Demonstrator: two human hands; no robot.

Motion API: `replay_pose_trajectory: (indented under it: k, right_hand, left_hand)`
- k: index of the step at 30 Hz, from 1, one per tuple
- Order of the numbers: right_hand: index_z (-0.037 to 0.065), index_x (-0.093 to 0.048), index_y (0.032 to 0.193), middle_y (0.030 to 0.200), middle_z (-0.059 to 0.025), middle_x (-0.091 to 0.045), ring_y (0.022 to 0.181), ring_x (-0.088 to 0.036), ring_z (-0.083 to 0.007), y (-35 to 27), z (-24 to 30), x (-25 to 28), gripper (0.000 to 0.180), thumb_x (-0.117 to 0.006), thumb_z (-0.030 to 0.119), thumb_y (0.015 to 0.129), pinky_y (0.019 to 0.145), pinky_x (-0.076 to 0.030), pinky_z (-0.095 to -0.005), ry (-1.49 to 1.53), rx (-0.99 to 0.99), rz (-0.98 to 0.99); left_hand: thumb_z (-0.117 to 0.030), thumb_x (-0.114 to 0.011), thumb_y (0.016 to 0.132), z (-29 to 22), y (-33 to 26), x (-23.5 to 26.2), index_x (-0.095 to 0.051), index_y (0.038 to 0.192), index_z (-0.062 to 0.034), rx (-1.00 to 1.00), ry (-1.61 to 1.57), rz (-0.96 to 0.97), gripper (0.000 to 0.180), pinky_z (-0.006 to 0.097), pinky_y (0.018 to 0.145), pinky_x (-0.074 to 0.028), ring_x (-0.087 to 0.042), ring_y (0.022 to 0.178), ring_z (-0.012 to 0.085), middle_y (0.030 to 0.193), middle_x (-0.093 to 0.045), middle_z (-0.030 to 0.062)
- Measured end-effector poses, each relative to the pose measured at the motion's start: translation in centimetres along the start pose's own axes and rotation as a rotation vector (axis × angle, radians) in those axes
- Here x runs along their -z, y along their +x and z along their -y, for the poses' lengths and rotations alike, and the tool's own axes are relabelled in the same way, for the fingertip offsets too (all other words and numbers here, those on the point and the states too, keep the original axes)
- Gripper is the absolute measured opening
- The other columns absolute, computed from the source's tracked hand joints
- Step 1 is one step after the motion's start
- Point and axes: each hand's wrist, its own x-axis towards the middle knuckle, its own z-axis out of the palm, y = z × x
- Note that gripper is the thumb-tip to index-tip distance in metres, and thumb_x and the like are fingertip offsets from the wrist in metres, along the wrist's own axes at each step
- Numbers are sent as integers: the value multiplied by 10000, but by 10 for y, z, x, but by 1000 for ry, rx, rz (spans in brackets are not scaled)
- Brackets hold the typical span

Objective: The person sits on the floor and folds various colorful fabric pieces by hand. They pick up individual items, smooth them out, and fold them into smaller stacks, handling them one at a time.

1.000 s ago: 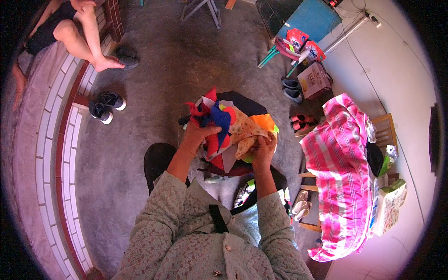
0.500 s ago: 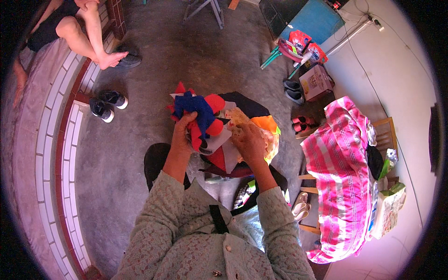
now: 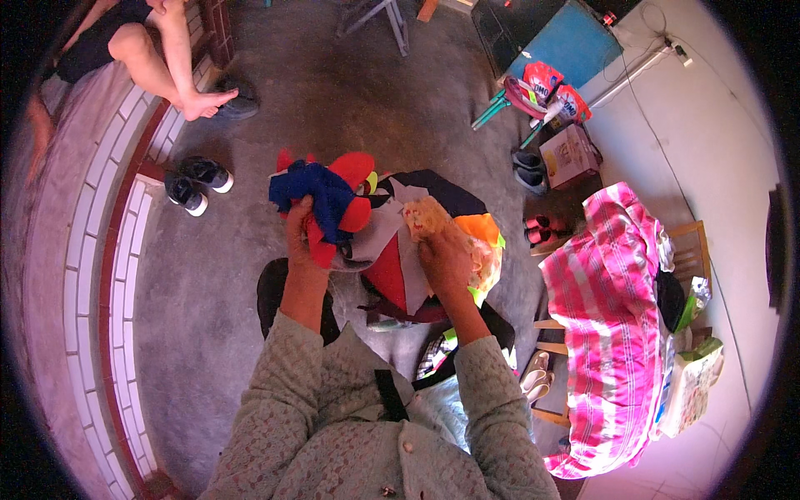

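Observation:
My left hand (image 3: pixel 302 246) is closed around a bunch of cloth pieces, with blue cloth (image 3: pixel 315 196) on top and red cloth (image 3: pixel 354 169) sticking out around it. Just right of it lies a pile of fabric scraps in front of my body. Grey cloth (image 3: pixel 379 239), a dark piece (image 3: pixel 447 193), an orange piece (image 3: pixel 479 227) and a red piece (image 3: pixel 385 279) show in this pile. Over its right part, my right hand (image 3: pixel 447 260) pinches a cream and orange patterned cloth (image 3: pixel 425 218). What supports the pile is mostly hidden.
A pink checked cloth (image 3: pixel 608 333) drapes over a wooden chair (image 3: pixel 690 250) at right. Dark sneakers (image 3: pixel 204 173) stand on the floor at left, near a seated person's bare foot (image 3: pixel 204 104). Red packages (image 3: pixel 543 79) and a cardboard box (image 3: pixel 570 155) stand by the far right wall.
My left hand has moved left with the blue and red cloth bunch, away from my right hand. More grey cloth shows between them. The patterned cloth stands out more above my right fingers.

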Motion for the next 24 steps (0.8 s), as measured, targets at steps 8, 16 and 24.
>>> replay_pose_trajectory:
  k: [8, 16, 24]
  right_hand:
    - [61, -540, 1150, 1106, -57, -592, 984, -580, -209, 5, -53, 30, 348, -519, 319, 917, 867, -456, -378, 1588, -356, -137]
    - [94, -514, 1188, 1198, -101, -567, 1097, -544, -248, 3, -47, 109, 372, -469, 358, 930, 965, -396, -431, 1979, -310, -26]
    - [57, -553, 1114, 1100, -54, -598, 1028, -566, -173, 15, -4, 137, 242, -460, 206, 948, 908, -436, -333, 1709, -211, -296]
  left_hand:
    - [-135, -544, 855, -15, 10, 9, -244, 1417, -175, -180, -43, 76, 639, 447, 975, -415, -493, 1147, 279, 1271, -472, 109]
    - [-137, -533, 860, -23, 6, 6, -212, 1430, -222, -220, -54, 74, 659, 481, 988, -401, -451, 1196, 318, 1354, -406, 133]
    - [-167, -533, 868, -24, 7, 3, -255, 1410, -190, -262, -11, 47, 610, 475, 986, -406, -461, 1188, 319, 1337, -419, 151]
